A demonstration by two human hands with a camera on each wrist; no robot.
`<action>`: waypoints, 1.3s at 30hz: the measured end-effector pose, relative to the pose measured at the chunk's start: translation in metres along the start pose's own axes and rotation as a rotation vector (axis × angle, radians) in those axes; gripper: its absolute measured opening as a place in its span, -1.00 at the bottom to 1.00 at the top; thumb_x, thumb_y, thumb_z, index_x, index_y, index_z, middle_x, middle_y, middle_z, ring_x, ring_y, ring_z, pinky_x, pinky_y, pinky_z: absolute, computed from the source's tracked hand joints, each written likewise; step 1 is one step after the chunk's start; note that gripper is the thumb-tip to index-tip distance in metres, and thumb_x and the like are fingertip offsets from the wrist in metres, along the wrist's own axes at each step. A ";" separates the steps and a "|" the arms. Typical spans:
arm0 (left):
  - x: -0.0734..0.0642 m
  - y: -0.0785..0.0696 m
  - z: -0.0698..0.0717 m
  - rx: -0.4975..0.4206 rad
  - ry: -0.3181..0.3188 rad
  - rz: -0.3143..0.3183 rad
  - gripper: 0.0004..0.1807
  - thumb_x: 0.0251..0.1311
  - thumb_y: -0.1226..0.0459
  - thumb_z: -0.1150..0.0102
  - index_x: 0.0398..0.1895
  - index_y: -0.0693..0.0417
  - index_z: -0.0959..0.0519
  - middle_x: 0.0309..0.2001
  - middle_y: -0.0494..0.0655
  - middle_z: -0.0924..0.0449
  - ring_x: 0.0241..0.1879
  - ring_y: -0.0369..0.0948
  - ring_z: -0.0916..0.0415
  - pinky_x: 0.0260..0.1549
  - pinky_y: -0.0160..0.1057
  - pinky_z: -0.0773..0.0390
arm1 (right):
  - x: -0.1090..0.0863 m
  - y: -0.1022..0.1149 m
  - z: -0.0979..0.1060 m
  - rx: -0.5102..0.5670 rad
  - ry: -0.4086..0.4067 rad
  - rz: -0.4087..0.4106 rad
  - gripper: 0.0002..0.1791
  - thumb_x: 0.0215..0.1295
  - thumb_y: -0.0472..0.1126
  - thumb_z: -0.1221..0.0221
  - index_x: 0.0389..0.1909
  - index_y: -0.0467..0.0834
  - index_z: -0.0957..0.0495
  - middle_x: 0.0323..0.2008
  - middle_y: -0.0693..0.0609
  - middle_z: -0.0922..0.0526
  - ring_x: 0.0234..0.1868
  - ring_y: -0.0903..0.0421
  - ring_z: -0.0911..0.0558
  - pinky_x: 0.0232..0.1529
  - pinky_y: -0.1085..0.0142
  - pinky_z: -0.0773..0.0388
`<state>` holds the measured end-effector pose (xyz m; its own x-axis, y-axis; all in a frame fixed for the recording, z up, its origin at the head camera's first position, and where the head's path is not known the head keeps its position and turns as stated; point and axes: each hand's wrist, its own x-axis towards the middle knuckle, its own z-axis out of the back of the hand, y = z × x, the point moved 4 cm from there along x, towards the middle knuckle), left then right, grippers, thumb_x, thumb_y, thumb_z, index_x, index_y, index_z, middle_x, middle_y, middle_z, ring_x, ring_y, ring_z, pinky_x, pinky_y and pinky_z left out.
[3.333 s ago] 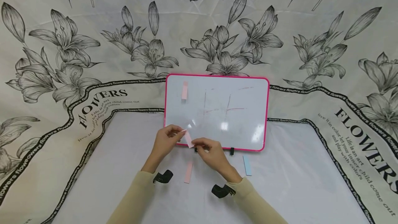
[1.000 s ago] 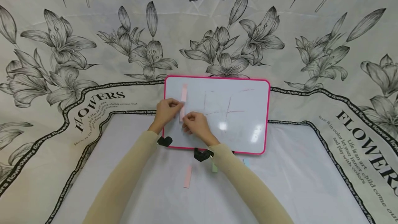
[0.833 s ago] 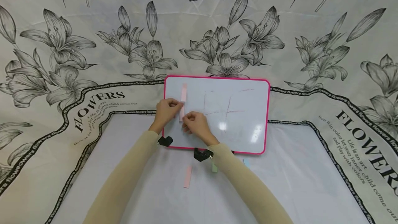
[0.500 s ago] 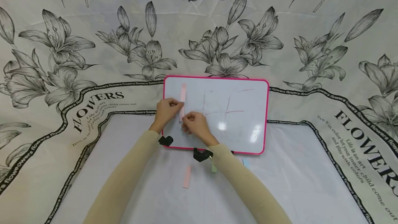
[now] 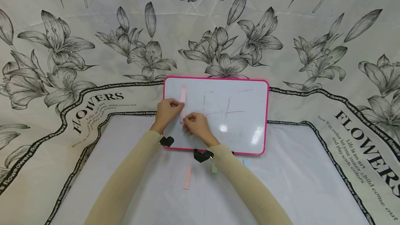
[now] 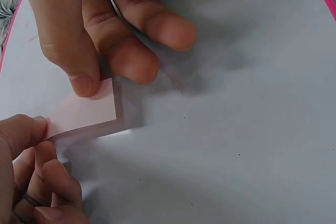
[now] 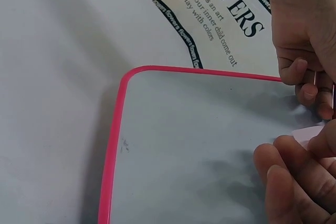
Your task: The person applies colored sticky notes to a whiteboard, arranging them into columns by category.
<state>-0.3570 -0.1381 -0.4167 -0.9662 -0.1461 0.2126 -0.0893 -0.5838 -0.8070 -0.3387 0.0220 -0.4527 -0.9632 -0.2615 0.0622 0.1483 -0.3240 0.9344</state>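
My left hand [image 5: 167,113] pinches the upper end of a pink paper strip [image 5: 182,114] between thumb and fingertip, over the left part of a pink-framed whiteboard [image 5: 243,127]. At the strip's lower end, my right hand [image 5: 197,125] holds the corner under its thumb. In the left wrist view, the strip [image 6: 86,111] stretches between both thumbs, its edge a little off the board with a shadow under it. Another pink strip [image 5: 183,93] is on the board just above, nearly in line. The right wrist view shows only a corner of the held strip [image 7: 307,134].
On the white tablecloth below the board lie a pink strip [image 5: 187,177], a green strip [image 5: 214,168] and a blue strip [image 5: 247,164], the last two partly hidden. Faint red marker lines [image 5: 228,108] cross the board's middle. A flower-printed cloth [image 5: 131,44] covers the background.
Over three seconds, both hands have carried the pink strip from the board's lower edge up to just beneath the upper strip. In the last second the hands have barely moved.
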 end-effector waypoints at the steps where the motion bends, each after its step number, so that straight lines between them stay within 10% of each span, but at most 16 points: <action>1: 0.000 0.000 0.000 0.001 0.000 0.000 -0.70 0.25 0.00 -0.37 -0.32 0.05 -0.76 -0.43 -0.07 -0.71 -0.47 -0.19 -0.54 -0.51 -0.28 -0.45 | 0.000 0.000 0.000 0.000 0.001 -0.001 -0.81 0.44 -0.19 -0.21 -0.21 -0.26 -0.69 -0.46 -0.10 -0.78 -0.56 0.16 -0.72 -0.57 0.31 -0.65; 17: 0.003 0.010 -0.002 -0.188 0.036 -0.038 -0.74 0.25 0.05 -0.42 -0.29 0.07 -0.74 -0.52 -0.04 -0.70 -0.69 -0.19 -0.60 -0.66 -0.30 -0.49 | 0.002 0.001 -0.002 -0.009 -0.005 -0.001 -0.81 0.42 -0.20 -0.21 -0.22 -0.26 -0.69 -0.48 -0.08 -0.78 -0.58 0.16 -0.72 -0.61 0.33 -0.62; 39: 0.002 0.005 -0.001 -0.131 0.015 -0.025 -0.74 0.26 0.03 -0.40 -0.31 0.04 -0.75 -0.56 -0.05 -0.68 -0.67 -0.16 -0.59 -0.62 -0.27 -0.45 | 0.003 0.001 -0.002 -0.021 -0.008 -0.005 -0.80 0.44 -0.17 -0.22 -0.23 -0.24 -0.70 -0.48 -0.07 -0.78 -0.56 0.14 -0.73 -0.60 0.34 -0.62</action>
<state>-0.3593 -0.1403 -0.4208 -0.9666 -0.1203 0.2265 -0.1435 -0.4781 -0.8665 -0.3412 0.0187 -0.4525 -0.9657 -0.2524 0.0606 0.1482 -0.3443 0.9271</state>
